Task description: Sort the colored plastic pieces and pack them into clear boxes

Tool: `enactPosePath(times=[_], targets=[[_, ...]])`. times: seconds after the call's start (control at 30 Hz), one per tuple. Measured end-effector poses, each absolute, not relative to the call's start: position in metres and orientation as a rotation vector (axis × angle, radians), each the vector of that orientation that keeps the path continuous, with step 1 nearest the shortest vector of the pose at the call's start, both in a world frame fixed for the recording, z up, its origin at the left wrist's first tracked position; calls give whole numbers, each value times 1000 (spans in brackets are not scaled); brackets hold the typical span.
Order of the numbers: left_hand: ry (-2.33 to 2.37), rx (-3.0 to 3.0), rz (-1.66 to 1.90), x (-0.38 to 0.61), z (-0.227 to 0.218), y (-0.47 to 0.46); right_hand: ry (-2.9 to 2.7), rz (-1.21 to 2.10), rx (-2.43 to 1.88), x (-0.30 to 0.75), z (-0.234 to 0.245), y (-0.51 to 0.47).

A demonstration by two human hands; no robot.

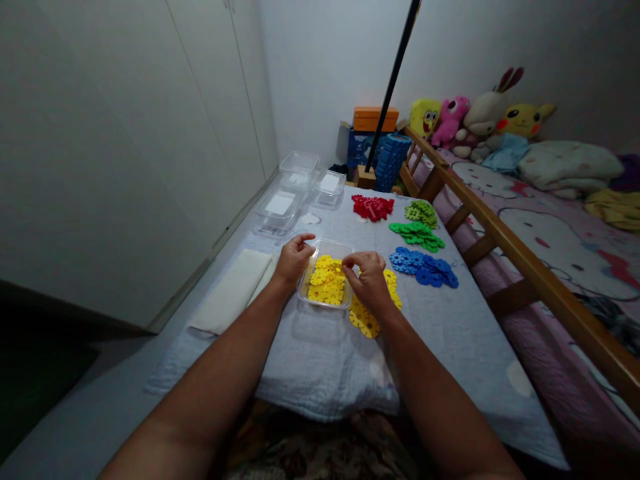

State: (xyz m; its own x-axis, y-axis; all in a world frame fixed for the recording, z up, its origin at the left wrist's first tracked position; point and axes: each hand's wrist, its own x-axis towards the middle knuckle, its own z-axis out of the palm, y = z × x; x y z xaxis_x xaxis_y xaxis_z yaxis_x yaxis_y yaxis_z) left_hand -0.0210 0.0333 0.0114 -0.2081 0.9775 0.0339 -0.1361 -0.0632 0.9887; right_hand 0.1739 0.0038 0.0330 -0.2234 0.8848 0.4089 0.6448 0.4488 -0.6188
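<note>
A clear plastic box (pixel 304 289) sits on the pale blue quilt (pixel 325 353) and holds several yellow snowflake-shaped discs (pixel 326 283). My left hand (pixel 294 257) grips the box's left rim with curled fingers. My right hand (pixel 369 279) hovers over the box's right edge, fingers pinched together; what they hold is too small to make out. A loose heap of yellow discs (pixel 367 320) lies on the quilt just under and right of that hand.
Beyond lie heaps of blue discs (pixel 424 265), green discs (pixel 417 235), lighter green discs (pixel 421 212) and red discs (pixel 373 207). Empty clear boxes (pixel 300 187) stand at the far left. A wooden bed rail (pixel 500 233) runs along the right. A folded white cloth (pixel 233 290) lies left.
</note>
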Motion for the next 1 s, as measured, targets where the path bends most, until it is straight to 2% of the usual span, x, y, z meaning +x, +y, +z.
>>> enactPosePath(times=[0.43, 0.63, 0.8, 1.0], targets=[[1236, 1020, 1432, -19, 14, 29, -1897, 253, -1409, 192, 27, 15], [1186, 952, 1397, -17, 16, 27, -1733, 152, -1667, 221, 15, 30], [1148, 898, 1391, -16, 18, 25, -1932, 129, -1892, 224, 5, 30], [1149, 900, 1393, -16, 17, 25, -2020, 87, -1895, 221, 5, 26]])
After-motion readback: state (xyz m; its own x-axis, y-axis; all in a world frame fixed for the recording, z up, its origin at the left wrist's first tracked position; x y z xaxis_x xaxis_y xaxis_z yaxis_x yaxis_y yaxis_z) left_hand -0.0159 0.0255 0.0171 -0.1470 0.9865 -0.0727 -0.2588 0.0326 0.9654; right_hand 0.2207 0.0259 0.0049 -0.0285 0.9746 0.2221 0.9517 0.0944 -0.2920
